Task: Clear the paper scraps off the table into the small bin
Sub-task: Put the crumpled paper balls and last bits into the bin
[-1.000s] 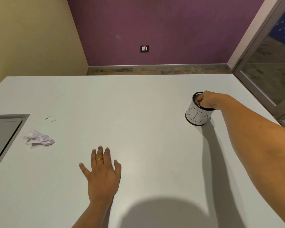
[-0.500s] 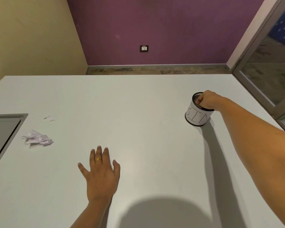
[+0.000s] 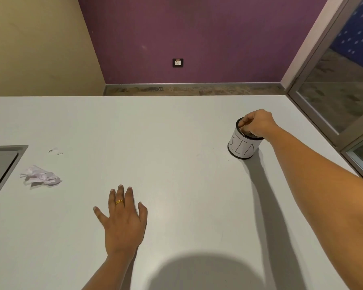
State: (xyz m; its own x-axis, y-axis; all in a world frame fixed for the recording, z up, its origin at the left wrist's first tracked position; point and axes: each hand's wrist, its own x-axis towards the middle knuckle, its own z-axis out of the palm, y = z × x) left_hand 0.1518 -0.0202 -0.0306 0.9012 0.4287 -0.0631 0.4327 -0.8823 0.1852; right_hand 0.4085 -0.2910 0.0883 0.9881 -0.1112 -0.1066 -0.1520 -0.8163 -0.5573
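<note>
1. The right hand (image 3: 258,124) sits bunched over the small bin (image 3: 242,144), fingertips inside the rim; whether it holds paper I cannot tell. Looks like the drop step.
2. The left hand (image 3: 124,216) lies flat and spread on the table (image 3: 176,126).
3. Next, I'd say, a reach far left: the crumpled scrap (image 3: 40,177) and the tiny bits (image 3: 56,151) remain.

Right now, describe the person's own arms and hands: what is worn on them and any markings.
Both forearms are bare, with no sleeves in view. The left hand wears a gold ring with a textured band on one finger. The right hand shows no ring, watch or bracelet from this angle, though its fingers are partly hidden. No gloves, tattoos or other markings are visible on either arm.
</note>
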